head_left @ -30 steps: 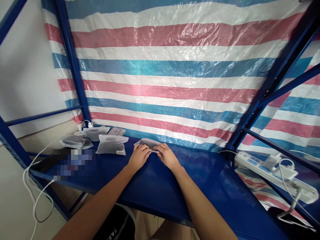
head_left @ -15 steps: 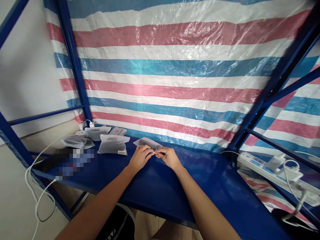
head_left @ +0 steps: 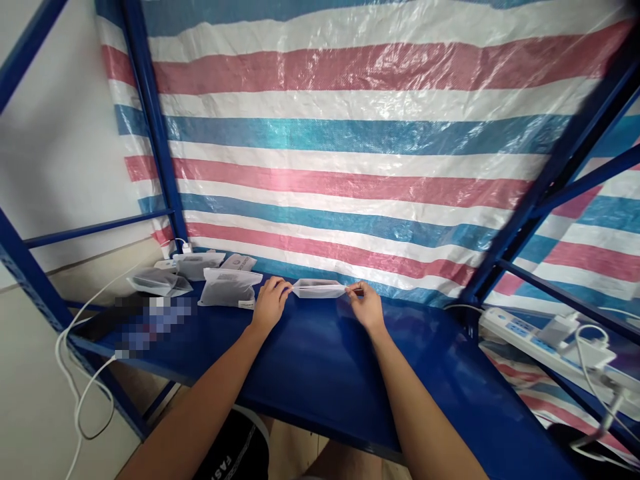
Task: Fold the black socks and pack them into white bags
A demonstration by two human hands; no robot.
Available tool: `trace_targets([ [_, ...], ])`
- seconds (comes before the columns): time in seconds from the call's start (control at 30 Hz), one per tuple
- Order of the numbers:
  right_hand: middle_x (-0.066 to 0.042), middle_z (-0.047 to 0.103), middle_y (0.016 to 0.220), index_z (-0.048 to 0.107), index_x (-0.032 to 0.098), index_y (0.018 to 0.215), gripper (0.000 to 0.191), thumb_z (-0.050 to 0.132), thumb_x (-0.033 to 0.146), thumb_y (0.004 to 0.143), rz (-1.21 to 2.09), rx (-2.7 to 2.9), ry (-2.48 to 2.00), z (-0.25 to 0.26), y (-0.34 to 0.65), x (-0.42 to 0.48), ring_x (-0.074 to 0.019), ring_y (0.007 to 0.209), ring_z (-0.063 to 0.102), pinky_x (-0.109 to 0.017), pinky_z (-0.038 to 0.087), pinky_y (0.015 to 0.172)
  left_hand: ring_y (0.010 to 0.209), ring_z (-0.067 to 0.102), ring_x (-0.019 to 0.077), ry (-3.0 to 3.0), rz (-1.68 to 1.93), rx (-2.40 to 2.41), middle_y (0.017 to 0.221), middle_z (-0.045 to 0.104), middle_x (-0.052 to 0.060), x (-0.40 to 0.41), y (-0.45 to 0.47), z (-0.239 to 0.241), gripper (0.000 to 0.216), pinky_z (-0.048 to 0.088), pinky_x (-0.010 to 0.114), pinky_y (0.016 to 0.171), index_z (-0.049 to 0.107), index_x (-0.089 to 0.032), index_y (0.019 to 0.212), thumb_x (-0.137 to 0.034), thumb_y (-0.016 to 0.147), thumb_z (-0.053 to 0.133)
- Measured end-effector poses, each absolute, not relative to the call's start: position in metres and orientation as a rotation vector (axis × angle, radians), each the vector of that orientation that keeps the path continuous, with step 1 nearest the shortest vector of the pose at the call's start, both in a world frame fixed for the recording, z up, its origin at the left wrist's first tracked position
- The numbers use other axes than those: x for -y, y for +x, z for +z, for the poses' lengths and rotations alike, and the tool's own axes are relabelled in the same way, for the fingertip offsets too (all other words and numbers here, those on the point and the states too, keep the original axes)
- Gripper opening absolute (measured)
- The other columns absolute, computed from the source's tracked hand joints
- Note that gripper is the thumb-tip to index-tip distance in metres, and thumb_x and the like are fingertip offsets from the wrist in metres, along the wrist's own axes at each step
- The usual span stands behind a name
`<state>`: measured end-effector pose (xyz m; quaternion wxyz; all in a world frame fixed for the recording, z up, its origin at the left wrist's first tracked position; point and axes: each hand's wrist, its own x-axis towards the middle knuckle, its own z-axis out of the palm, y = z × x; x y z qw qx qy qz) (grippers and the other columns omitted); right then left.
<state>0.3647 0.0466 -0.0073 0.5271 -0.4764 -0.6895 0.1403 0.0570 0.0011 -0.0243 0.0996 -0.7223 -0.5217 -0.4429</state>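
Observation:
Both my hands hold a small clear zip bag [head_left: 319, 289] just above the blue shelf [head_left: 320, 373], at its far middle. My left hand [head_left: 270, 303] pinches the bag's left end. My right hand [head_left: 365, 305] pinches its right end. The bag is stretched flat between them, its top edge toward me. Several similar grey bags [head_left: 227, 289] with dark contents lie on the shelf to the left of my left hand.
A striped red, white and blue tarp [head_left: 350, 153] hangs behind the shelf. Blue frame posts [head_left: 150, 127] stand at left and right. A white power strip [head_left: 545, 347] with plugs and cables lies at right. A white cable [head_left: 75, 373] dangles at left.
My hands have lifted the bag off the shelf and moved apart, sliding from its middle to its two ends. The view has shifted slightly.

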Motion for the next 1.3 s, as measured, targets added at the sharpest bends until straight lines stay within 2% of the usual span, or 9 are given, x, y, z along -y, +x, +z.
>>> trace_targets([
  [0.2,-0.01,0.072,0.11,0.066,0.024,0.103,0.022,0.063,0.044,0.095,0.276,1.858,-1.05,-0.011,0.356,-0.042,-0.029,0.099,0.069,-0.043,0.059,0.084,0.11,0.067,0.0229,-2.27,-1.472,1.545,0.119,0.065,0.007,0.008,0.064,-0.027,0.021,0.052,0.036,0.095,0.062,-0.025,0.118,-0.028,0.113,0.042],
  [0.37,-0.012,0.07,0.118,0.068,0.025,0.121,0.024,0.063,0.036,0.1,0.148,2.07,-0.901,-0.006,0.349,-0.033,-0.0333,0.114,0.062,-0.054,0.053,0.105,0.097,0.067,0.019,-2.37,-1.614,1.474,0.117,0.064,0.007,0.014,0.067,-0.025,0.021,0.055,0.032,0.086,0.062,-0.024,0.118,-0.029,0.112,0.042],
  [0.63,-0.01,0.061,0.141,0.08,0.029,0.109,0.035,0.052,0.012,0.098,0.077,2.278,-0.736,-0.005,0.343,-0.025,-0.0314,0.13,0.059,-0.051,0.053,0.109,0.102,0.068,0.0206,-2.324,-1.656,1.433,0.11,0.065,0.006,0.019,0.072,-0.022,0.02,0.055,0.035,0.095,0.065,-0.023,0.112,-0.03,0.112,0.046],
  [0.73,-0.009,0.061,0.147,0.077,0.031,0.129,0.045,0.05,0.011,0.099,0.036,2.278,-0.784,-0.008,0.34,-0.027,-0.0317,0.135,0.057,-0.051,0.051,0.114,0.099,0.069,0.0201,-2.324,-1.688,1.432,0.11,0.066,0.006,0.021,0.073,-0.019,0.022,0.056,0.035,0.095,0.066,-0.024,0.112,-0.032,0.112,0.046],
  [0.9,-0.015,0.059,0.153,0.059,0.021,0.154,0.062,0.07,0.021,0.094,-0.001,2.203,-0.973,-0.02,0.339,-0.037,-0.0386,0.141,0.05,-0.059,0.045,0.121,0.105,0.071,0.0208,-2.44,-1.744,1.291,0.112,0.069,0.007,0.028,0.083,-0.015,0.021,0.058,0.036,0.097,0.068,-0.024,0.114,-0.034,0.112,0.05],
  [1.0,-0.013,0.062,0.15,0.064,0.023,0.149,0.062,0.075,0.021,0.088,0.065,2.113,-1.011,-0.023,0.339,-0.041,-0.0369,0.137,0.055,-0.057,0.047,0.119,0.107,0.073,0.0208,-2.479,-1.877,1.281,0.118,0.07,0.008,0.03,0.089,-0.015,0.02,0.061,0.039,0.099,0.066,-0.025,0.121,-0.039,0.107,0.062],
  [1.1,-0.01,0.067,0.145,0.071,0.027,0.138,0.053,0.078,0.026,0.086,0.187,1.975,-1.031,-0.021,0.34,-0.042,-0.0334,0.133,0.062,-0.053,0.049,0.118,0.117,0.072,0.0242,-2.383,-2.037,1.407,0.131,0.068,0.01,0.028,0.089,-0.018,0.044,0.063,0.043,0.101,0.059,-0.026,0.135,-0.043,0.097,0.076],
  [1.2,-0.009,0.07,0.141,0.075,0.026,0.13,0.05,0.085,0.038,0.082,0.407,1.782,-1.032,-0.016,0.34,-0.044,-0.0324,0.131,0.066,-0.051,0.05,0.117,0.122,0.071,0.0263,-2.264,-2.122,1.554,0.137,0.067,0.014,0.02,0.084,-0.024,0.051,0.064,0.044,0.099,0.056,-0.025,0.142,-0.046,0.099,0.073],
  [1.3,-0.01,0.074,0.136,0.073,0.023,0.135,0.07,0.092,0.049,0.073,0.791,1.538,-1.011,-0.011,0.339,-0.044,-0.0323,0.122,0.072,-0.048,0.058,0.108,0.128,0.069,0.0277,-2.253,-2.172,1.624,0.142,0.068,0.015,0.014,0.079,-0.028,0.048,0.063,0.045,0.101,0.057,-0.024,0.144,-0.049,0.104,0.064],
])
